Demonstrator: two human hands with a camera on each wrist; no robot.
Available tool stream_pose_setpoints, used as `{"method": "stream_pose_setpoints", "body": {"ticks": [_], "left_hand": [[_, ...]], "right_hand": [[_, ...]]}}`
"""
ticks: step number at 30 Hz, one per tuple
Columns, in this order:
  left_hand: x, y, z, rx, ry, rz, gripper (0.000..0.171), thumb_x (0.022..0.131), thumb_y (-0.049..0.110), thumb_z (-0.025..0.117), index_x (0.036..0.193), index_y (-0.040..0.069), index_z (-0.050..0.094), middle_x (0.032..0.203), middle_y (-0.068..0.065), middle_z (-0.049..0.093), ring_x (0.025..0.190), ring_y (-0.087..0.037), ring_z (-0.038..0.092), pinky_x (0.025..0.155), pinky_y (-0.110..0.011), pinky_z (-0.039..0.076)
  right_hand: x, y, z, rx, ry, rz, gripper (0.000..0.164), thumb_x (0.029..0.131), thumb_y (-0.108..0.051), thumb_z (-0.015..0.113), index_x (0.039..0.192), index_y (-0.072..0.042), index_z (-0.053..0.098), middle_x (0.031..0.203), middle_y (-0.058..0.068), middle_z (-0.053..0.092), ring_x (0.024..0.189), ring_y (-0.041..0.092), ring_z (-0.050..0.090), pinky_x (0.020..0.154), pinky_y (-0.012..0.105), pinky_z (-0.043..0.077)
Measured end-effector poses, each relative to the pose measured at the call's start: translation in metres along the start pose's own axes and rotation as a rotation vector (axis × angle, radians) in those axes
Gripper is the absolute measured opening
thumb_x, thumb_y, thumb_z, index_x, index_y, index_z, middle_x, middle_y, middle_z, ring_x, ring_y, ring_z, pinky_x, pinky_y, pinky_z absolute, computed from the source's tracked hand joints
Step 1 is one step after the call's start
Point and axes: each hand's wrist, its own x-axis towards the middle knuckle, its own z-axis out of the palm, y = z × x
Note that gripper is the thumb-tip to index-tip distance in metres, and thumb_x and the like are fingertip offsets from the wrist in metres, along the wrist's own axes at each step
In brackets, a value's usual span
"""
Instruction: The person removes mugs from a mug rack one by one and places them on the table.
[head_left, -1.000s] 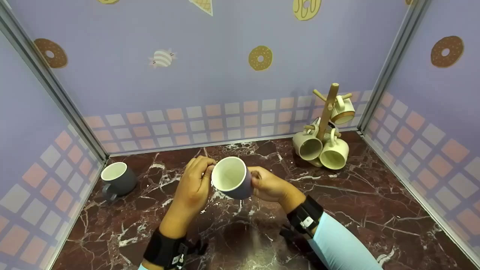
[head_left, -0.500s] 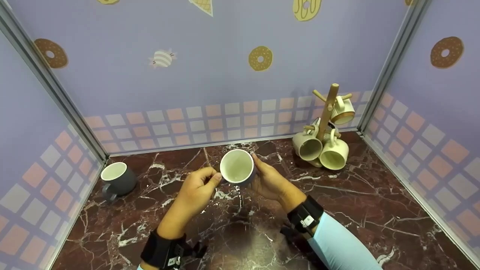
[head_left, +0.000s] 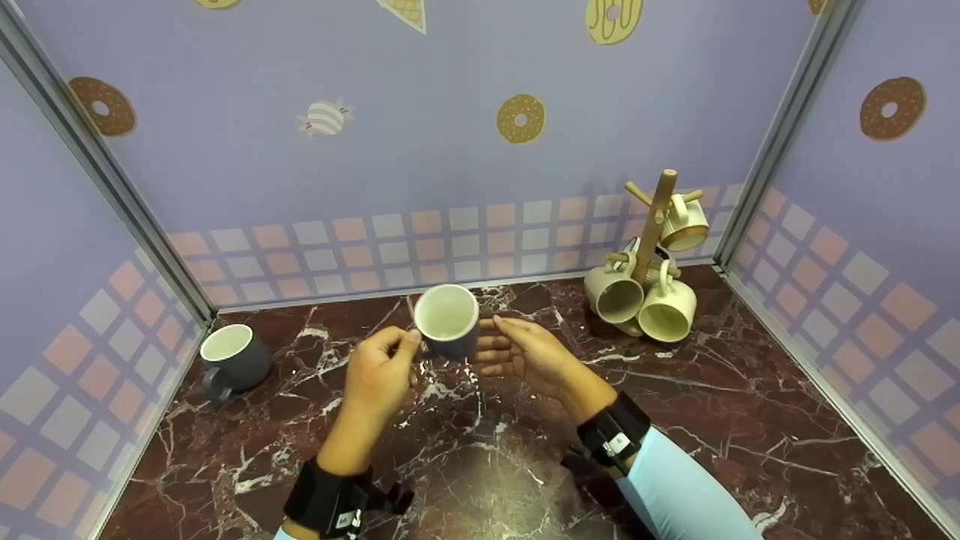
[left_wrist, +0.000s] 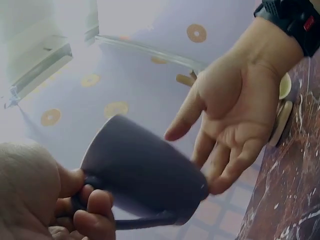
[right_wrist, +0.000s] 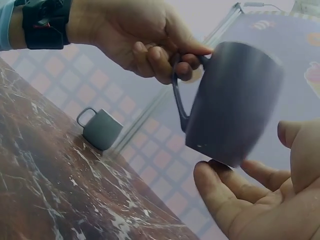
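A dark purple-grey mug (head_left: 454, 348) with a pale inside is held up over the table, tilted so its mouth faces the head camera. My left hand (head_left: 381, 371) grips its handle, with curled fingers and the thumb at the handle's top, as the right wrist view of the mug (right_wrist: 235, 95) shows. On the other side, my right hand (head_left: 531, 358) has its palm turned to the mug and its fingers spread. Those fingertips lie at the mug's bottom edge in the left wrist view; whether they bear any weight I cannot tell.
At the left on the marbled table (head_left: 480, 465) stands a dark grey mug (head_left: 244, 366). A wooden mug tree (head_left: 660, 217) at the back right carries several light mugs, among them a cream mug (head_left: 667, 311). Patterned walls enclose the back and sides.
The right hand has loosened from the mug and its fingers have straightened. The left hand has taken the handle. The mug has turned and shifted slightly left and away.
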Motion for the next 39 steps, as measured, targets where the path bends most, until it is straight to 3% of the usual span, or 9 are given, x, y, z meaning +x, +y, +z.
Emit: {"method": "stream_pose_setpoints", "body": {"ticks": [4,7,12,16,20,22,26,31,39], "left_hand": [[0.007,-0.009,-0.01,0.06,0.121,-0.004,0.03,0.113,0.019,0.069,0.092,-0.001,0.076,0.068,-0.007,0.069,0.058,-0.01,0.06,0.064,-0.027,0.05],[0.013,-0.018,-0.02,0.113,0.199,-0.017,0.031,0.112,0.02,0.069,0.091,-0.001,0.076,0.079,-0.014,0.074,0.07,-0.021,0.067,0.072,-0.035,0.054],[0.021,-0.039,-0.041,0.187,0.279,-0.073,0.033,0.114,0.022,0.066,0.101,-0.005,0.079,0.101,-0.029,0.079,0.098,-0.046,0.073,0.093,-0.059,0.059],[0.027,-0.062,-0.063,0.202,0.319,-0.147,0.034,0.114,0.022,0.065,0.109,-0.009,0.079,0.11,-0.034,0.079,0.112,-0.054,0.073,0.105,-0.067,0.057],[0.032,-0.087,-0.085,0.205,0.352,-0.222,0.036,0.114,0.024,0.063,0.108,-0.008,0.079,0.108,-0.034,0.078,0.111,-0.054,0.071,0.104,-0.066,0.055],[0.032,-0.098,-0.094,0.209,0.366,-0.253,0.038,0.115,0.025,0.062,0.107,-0.008,0.078,0.107,-0.034,0.079,0.11,-0.054,0.071,0.102,-0.065,0.054],[0.032,-0.115,-0.105,0.223,0.386,-0.296,0.039,0.115,0.025,0.061,0.102,-0.009,0.078,0.105,-0.034,0.079,0.107,-0.053,0.07,0.095,-0.062,0.053],[0.031,-0.131,-0.114,0.238,0.392,-0.348,0.041,0.115,0.025,0.061,0.097,-0.008,0.078,0.104,-0.033,0.079,0.105,-0.052,0.07,0.093,-0.06,0.052],[0.031,-0.145,-0.118,0.24,0.412,-0.371,0.042,0.113,0.022,0.061,0.089,-0.007,0.079,0.084,-0.022,0.081,0.101,-0.052,0.073,0.093,-0.059,0.054]], "right_hand": [[-0.002,-0.002,0.001,-0.113,0.032,-0.017,0.048,0.122,-0.027,0.052,0.154,0.006,0.059,0.144,0.027,0.075,0.12,0.03,0.082,0.11,0.051,0.067],[-0.004,-0.002,0.005,-0.232,0.048,-0.056,0.044,0.12,-0.025,0.057,0.151,0.006,0.063,0.148,0.029,0.073,0.13,0.039,0.078,0.108,0.051,0.068],[-0.011,-0.002,0.015,-0.544,0.066,-0.145,0.041,0.116,-0.026,0.065,0.148,-0.001,0.069,0.147,0.02,0.076,0.133,0.04,0.075,0.107,0.048,0.068],[-0.019,-0.001,0.027,-0.804,0.086,-0.185,0.046,0.115,-0.04,0.066,0.154,-0.015,0.069,0.154,0.011,0.073,0.13,0.038,0.075,0.114,0.055,0.064],[-0.024,0.0,0.035,-0.979,0.062,-0.232,0.053,0.114,-0.048,0.065,0.161,-0.024,0.063,0.169,0.005,0.062,0.149,0.037,0.065,0.129,0.06,0.052],[-0.025,0.002,0.038,-1.052,0.031,-0.272,0.057,0.114,-0.049,0.064,0.164,-0.022,0.06,0.176,0.002,0.053,0.163,0.033,0.052,0.137,0.058,0.04],[-0.029,0.006,0.042,-1.19,-0.047,-0.321,0.064,0.114,-0.055,0.06,0.168,-0.021,0.055,0.184,-0.005,0.039,0.172,0.03,0.039,0.142,0.056,0.032],[-0.031,0.012,0.047,-1.298,-0.168,-0.35,0.067,0.114,-0.054,0.059,0.172,-0.022,0.049,0.188,-0.012,0.023,0.177,0.028,0.026,0.143,0.055,0.027],[-0.031,0.018,0.052,-1.315,-0.289,-0.368,0.072,0.113,-0.056,0.059,0.174,-0.021,0.045,0.189,-0.013,0.018,0.179,0.024,0.018,0.142,0.056,0.028]]}}
